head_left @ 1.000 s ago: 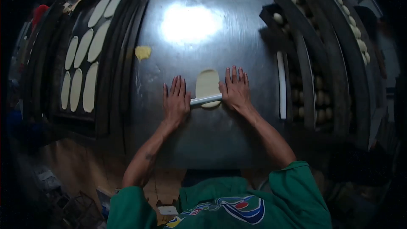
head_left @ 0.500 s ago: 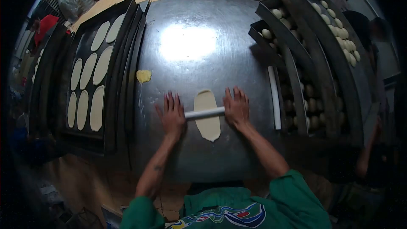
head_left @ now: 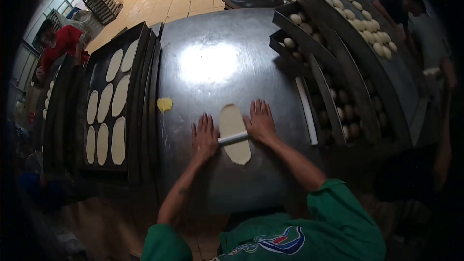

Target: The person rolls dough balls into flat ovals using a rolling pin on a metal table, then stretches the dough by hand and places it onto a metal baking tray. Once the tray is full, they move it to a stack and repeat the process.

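Note:
A white rolling pin (head_left: 233, 138) lies across a long, flat oval of dough (head_left: 232, 118) on the metal table (head_left: 212, 183). My left hand (head_left: 205, 137) rests palm-down over the pin's left end, its fingers stretched forward. Over the right end lies my right hand (head_left: 261, 123), also flat with extended fingers. Both palms cover the ends of the pin. The dough narrows to a small tip at its near end.
On the left, a dark tray (head_left: 103, 94) carries several flattened dough ovals. A yellow lump (head_left: 165, 104) sits near the table's left edge. Another white rod (head_left: 307, 111) lies by stacked trays of dough balls (head_left: 369, 26) at right. People stand on both sides, one in a red shirt (head_left: 65, 43).
The rolling pin has shifted slightly toward me over the dough. My hands have come a little closer together. The camera view has tilted, showing more of the far floor and people.

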The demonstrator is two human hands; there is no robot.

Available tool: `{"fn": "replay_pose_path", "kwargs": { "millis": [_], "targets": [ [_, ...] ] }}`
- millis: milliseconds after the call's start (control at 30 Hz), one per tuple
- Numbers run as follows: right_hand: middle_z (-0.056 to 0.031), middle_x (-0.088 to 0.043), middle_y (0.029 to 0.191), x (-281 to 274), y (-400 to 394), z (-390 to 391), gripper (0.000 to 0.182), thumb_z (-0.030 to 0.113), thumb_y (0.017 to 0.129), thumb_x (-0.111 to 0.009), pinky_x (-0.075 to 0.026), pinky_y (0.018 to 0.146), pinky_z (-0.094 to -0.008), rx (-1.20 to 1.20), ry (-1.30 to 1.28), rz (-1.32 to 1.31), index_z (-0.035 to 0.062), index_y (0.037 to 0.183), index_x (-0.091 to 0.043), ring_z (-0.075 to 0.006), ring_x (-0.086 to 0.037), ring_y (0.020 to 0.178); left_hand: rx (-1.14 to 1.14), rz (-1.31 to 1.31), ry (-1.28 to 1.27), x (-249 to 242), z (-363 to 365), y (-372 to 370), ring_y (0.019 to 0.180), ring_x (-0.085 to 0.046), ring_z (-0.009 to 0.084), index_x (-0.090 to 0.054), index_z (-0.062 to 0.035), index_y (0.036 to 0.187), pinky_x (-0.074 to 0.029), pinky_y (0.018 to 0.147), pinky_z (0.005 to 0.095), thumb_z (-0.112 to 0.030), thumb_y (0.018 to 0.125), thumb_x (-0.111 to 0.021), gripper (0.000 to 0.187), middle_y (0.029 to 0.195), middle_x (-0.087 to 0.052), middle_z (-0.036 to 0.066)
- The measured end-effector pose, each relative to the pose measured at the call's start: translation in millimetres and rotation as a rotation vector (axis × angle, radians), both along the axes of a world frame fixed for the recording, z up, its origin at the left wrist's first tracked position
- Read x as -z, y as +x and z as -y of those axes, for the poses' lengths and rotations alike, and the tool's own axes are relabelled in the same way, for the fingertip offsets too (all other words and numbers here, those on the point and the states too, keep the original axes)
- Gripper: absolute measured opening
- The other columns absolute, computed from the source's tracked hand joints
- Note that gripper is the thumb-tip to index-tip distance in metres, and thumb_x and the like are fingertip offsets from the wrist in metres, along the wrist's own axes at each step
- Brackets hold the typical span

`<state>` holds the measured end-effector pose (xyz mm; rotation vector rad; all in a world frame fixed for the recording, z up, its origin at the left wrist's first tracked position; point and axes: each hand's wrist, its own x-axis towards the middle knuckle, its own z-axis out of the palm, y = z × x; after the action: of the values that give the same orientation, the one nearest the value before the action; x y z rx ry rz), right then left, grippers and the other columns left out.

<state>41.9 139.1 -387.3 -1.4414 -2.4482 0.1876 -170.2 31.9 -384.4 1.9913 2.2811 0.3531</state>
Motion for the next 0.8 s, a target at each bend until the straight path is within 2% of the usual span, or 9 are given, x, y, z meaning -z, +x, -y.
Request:
{"fn": "replay_pose_path", "kwargs": {
  "millis": [133,200,267,300,433,533,567,667,800],
  "targets": [
    [-0.0263,-0.038,0.142,0,53,124,0.061,0.036,0.095,-0.046,-0.023,0.114,-0.0510,-0.128,-0.093,-0.026,-0.0092,0.135,-0.040,-0.0418,-0.028,0.137,0.086,-0.011,-0.075,-18,137,55,0.145,-0.018,0.0297,-0.028,0.0007,0.147,-0.007,0.115,0.0555,-0.034,0.097,-0.044,0.063,0.155,-0.022,0.018],
    [-0.0246,-0.046,0.134,-9,68,156,0.052,0.029,0.092,-0.051,-0.029,0.110,-0.0491,-0.132,0.011,-0.071,-0.0079,0.128,-0.046,-0.0404,-0.036,0.131,0.100,0.007,-0.116,-23,175,66,0.146,-0.015,0.0299,-0.024,0.0011,0.148,-0.005,0.115,0.0555,-0.033,0.095,-0.048,0.067,0.157,-0.018,0.017],
    [-0.0228,-0.053,0.121,-22,81,151,0.040,0.017,0.086,-0.056,-0.038,0.103,-0.0462,-0.259,-0.077,-0.212,-0.0059,0.119,-0.052,-0.0391,-0.047,0.118,0.084,0.109,-0.049,-25,181,74,0.146,-0.014,0.0289,-0.023,0.0018,0.148,-0.004,0.115,0.0574,-0.037,0.095,-0.049,0.071,0.157,-0.017,0.016],
    [-0.0216,-0.056,0.109,-31,81,152,0.034,0.007,0.081,-0.059,-0.046,0.089,-0.0451,-0.272,0.002,-0.232,-0.0052,0.113,-0.054,-0.0379,-0.054,0.101,0.059,0.141,0.074,-23,181,74,0.145,-0.017,0.0301,-0.031,-0.0048,0.147,-0.009,0.115,0.0564,-0.036,0.093,-0.053,0.066,0.156,-0.021,0.015],
    [-0.0229,-0.057,0.108,-20,27,219,0.038,0.007,0.078,-0.063,-0.048,0.087,-0.0452,-0.363,-0.172,-0.360,-0.0029,0.114,-0.055,-0.0413,-0.056,0.101,-0.029,0.263,0.257,-27,184,59,0.144,-0.018,0.0359,-0.045,-0.0200,0.141,-0.014,0.114,0.0564,-0.035,0.093,-0.054,0.052,0.155,-0.024,0.016],
    [-0.0215,-0.058,0.109,-41,-5,285,0.040,0.010,0.077,-0.068,-0.049,0.086,-0.0449,-0.639,-0.296,-0.429,-0.0022,0.113,-0.057,-0.0403,-0.057,0.098,-0.138,0.220,0.107,-10,187,14,0.144,-0.019,0.0360,-0.047,-0.0127,0.138,-0.015,0.113,0.0571,-0.034,0.091,-0.056,0.052,0.154,-0.024,0.018],
    [-0.0215,-0.058,0.109,-49,0,285,0.040,0.010,0.077,-0.068,-0.049,0.086,-0.0449,-0.667,-0.285,-0.424,-0.0022,0.113,-0.057,-0.0403,-0.057,0.098,-0.255,0.143,0.017,-20,187,2,0.143,-0.020,0.0367,-0.049,-0.0049,0.135,-0.017,0.112,0.0573,-0.033,0.090,-0.057,0.054,0.152,-0.027,0.021],
    [-0.0212,-0.059,0.106,-49,26,261,0.032,0.012,0.080,-0.067,-0.047,0.082,-0.0471,-0.650,-0.133,-0.518,-0.0014,0.108,-0.060,-0.0380,-0.059,0.090,-0.373,0.168,0.141,-10,190,-43,0.140,-0.025,0.0379,-0.052,0.0005,0.130,-0.019,0.112,0.0565,-0.031,0.088,-0.060,0.053,0.149,-0.033,0.023],
    [-0.0192,-0.061,0.102,-9,64,158,0.030,0.011,0.081,-0.066,-0.045,0.082,-0.0439,-0.174,-0.058,-0.557,-0.0025,0.107,-0.059,-0.0359,-0.058,0.091,-0.258,0.069,0.408,-35,138,-31,0.124,-0.043,0.0393,-0.058,0.0011,0.119,-0.031,0.106,0.0510,-0.024,0.084,-0.065,0.044,0.136,-0.045,0.024]
  ]
}}
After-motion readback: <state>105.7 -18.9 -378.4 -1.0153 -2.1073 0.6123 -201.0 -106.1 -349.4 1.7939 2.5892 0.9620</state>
